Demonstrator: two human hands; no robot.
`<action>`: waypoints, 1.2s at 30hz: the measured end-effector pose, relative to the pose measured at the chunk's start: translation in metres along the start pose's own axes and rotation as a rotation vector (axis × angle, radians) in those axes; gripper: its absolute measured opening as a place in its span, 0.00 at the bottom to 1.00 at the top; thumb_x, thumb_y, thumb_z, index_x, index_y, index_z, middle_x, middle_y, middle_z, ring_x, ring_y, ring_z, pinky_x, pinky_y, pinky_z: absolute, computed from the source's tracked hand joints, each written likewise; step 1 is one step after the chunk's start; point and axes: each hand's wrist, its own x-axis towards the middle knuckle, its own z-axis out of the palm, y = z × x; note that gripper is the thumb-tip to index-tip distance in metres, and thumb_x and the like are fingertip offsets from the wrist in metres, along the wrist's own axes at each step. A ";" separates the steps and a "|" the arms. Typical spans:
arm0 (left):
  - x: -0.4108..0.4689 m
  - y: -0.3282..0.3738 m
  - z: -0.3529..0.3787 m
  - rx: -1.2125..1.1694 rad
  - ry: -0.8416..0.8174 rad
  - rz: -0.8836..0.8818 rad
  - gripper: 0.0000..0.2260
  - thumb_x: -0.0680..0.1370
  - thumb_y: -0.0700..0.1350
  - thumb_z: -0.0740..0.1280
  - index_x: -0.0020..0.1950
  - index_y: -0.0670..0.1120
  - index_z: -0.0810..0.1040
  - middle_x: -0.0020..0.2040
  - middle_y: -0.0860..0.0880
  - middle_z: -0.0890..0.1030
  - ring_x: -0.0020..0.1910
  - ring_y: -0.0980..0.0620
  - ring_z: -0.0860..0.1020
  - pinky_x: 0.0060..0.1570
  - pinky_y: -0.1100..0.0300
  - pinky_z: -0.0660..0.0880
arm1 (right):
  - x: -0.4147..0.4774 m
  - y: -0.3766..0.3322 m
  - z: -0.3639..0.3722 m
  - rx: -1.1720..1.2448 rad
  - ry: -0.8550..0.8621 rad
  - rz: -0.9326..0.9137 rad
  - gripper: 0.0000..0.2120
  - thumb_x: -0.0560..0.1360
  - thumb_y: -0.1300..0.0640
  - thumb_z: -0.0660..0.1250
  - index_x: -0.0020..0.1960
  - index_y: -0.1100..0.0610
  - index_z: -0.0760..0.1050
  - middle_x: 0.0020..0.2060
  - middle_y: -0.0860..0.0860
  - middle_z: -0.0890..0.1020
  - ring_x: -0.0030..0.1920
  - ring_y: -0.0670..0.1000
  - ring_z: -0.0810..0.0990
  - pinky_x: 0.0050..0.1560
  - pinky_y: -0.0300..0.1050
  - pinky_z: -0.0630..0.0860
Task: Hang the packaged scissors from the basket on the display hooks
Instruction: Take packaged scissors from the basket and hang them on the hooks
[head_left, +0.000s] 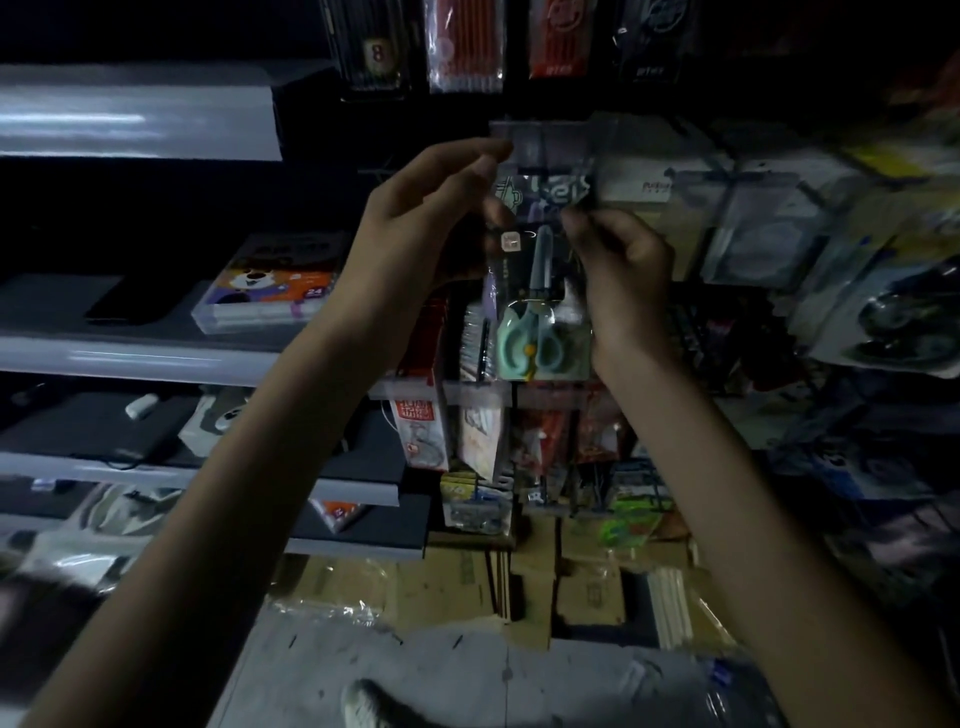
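Dim shop shelf (130, 358); clear pack (537, 189) with scissors (540, 340)

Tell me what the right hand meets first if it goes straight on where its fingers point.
The scissors package that the right hand pinches; past it, probably the clear label strip above, though depth is unclear.

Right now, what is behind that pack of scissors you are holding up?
Behind the scissors pack, held by the left hand and right hand, other goods show: a red box lower left, pale packets to the right. What lies directly behind is covered.
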 end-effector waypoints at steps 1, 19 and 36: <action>0.000 0.000 0.000 -0.002 -0.003 0.001 0.13 0.87 0.45 0.60 0.71 0.46 0.76 0.50 0.43 0.79 0.46 0.49 0.78 0.48 0.59 0.78 | 0.001 0.001 0.000 0.000 0.000 -0.008 0.06 0.79 0.55 0.73 0.51 0.58 0.84 0.45 0.53 0.87 0.49 0.52 0.86 0.51 0.49 0.82; -0.002 -0.032 -0.005 -0.039 0.093 0.092 0.12 0.87 0.39 0.61 0.68 0.45 0.79 0.47 0.43 0.79 0.44 0.50 0.78 0.49 0.57 0.79 | 0.013 0.015 -0.003 0.047 0.016 0.067 0.08 0.77 0.55 0.75 0.54 0.56 0.85 0.49 0.49 0.88 0.52 0.45 0.86 0.51 0.38 0.80; 0.002 -0.125 0.007 0.062 0.222 -0.060 0.20 0.79 0.41 0.75 0.71 0.45 0.79 0.51 0.46 0.87 0.53 0.47 0.87 0.51 0.55 0.84 | 0.017 0.019 -0.005 0.053 0.009 0.135 0.10 0.75 0.52 0.77 0.52 0.58 0.84 0.48 0.52 0.88 0.54 0.53 0.86 0.59 0.51 0.81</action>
